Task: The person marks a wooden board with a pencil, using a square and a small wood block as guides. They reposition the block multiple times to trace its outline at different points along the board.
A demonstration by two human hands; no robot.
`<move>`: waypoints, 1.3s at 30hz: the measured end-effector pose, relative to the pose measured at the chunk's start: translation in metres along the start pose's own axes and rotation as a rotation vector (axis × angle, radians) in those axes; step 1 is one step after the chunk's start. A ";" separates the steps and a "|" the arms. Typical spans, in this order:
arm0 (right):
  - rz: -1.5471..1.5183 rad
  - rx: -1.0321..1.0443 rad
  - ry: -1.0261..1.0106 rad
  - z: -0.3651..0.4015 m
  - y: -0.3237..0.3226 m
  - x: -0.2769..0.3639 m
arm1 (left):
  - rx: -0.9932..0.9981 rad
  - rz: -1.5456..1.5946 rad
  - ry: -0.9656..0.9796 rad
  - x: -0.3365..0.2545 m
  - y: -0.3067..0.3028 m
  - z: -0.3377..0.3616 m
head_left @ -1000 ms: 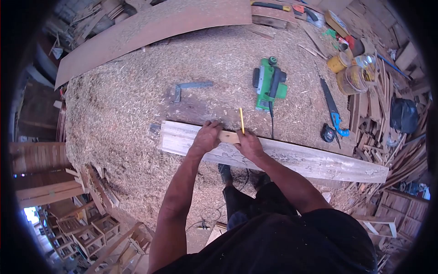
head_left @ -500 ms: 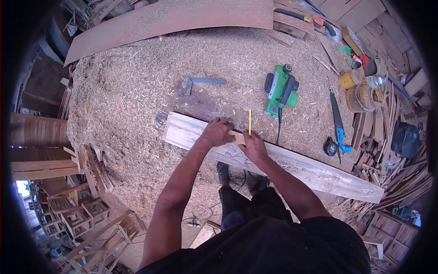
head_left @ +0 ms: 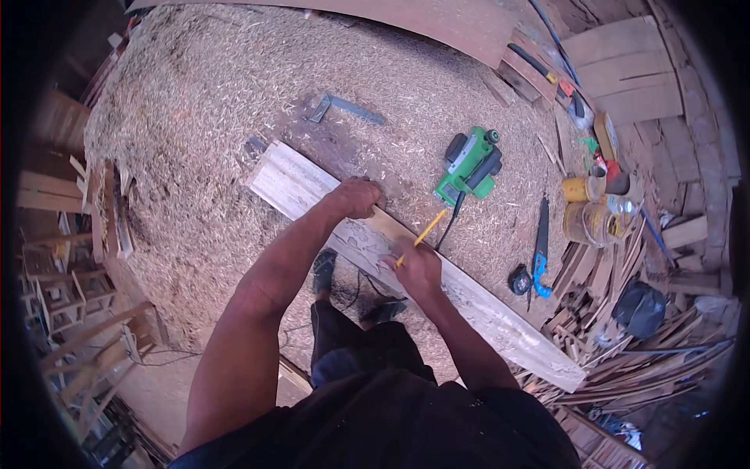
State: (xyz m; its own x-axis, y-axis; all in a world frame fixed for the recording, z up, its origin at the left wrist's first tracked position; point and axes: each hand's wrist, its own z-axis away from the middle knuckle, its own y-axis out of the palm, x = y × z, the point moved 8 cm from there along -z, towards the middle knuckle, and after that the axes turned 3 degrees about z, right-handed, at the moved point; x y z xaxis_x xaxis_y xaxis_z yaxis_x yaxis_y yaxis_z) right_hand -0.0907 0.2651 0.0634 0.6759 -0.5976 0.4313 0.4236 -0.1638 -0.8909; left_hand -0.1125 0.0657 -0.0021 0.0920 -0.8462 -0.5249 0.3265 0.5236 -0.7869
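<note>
While the right hand (head_left: 418, 270) pinches a slanted yellow pencil (head_left: 432, 225), thumb and fingers narrow around it, the left hand (head_left: 356, 197) rests at the far edge of a long pale board (head_left: 508, 324). Left fingers curl down over that edge, tips hidden; can't tell if they grip. Pencil's lower end is above the board, contact unclear. Light-brown wood piece (head_left: 388, 225) sits between the hands along the board's far edge, its ends partly covered.

Board lies diagonally on a shavings-strewn surface (head_left: 195, 86), left end farther from the body, right end near wood offcuts (head_left: 580, 277) at the surface's right edge. Green power planer (head_left: 469, 164) beyond the board, cord running to the board's far edge. Metal square (head_left: 353, 107) lies left of the planer. Toward the surface's right edge: blue-handled saw (head_left: 541, 246), black tape measure (head_left: 519, 279) just beside its handle, large jar (head_left: 584, 225). Brown sheet (head_left: 437, 19) along the surface's far edge.
</note>
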 end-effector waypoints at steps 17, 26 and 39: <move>0.106 -0.003 -0.457 -0.027 0.019 0.062 | 0.021 -0.041 -0.055 0.000 0.003 -0.013; 0.111 0.097 -0.454 -0.035 0.012 0.072 | 0.008 -0.094 -0.102 -0.005 0.003 -0.011; -0.216 -0.066 -0.290 0.008 -0.050 0.033 | -0.026 -0.070 -0.091 0.001 0.011 -0.011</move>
State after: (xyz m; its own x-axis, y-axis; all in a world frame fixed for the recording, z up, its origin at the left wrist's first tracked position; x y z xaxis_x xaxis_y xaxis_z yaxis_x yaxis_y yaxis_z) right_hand -0.0845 0.2593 0.1230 0.7220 -0.2980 0.6245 0.5417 -0.3181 -0.7780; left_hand -0.1192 0.0716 -0.0155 0.1558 -0.8855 -0.4378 0.3103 0.4646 -0.8294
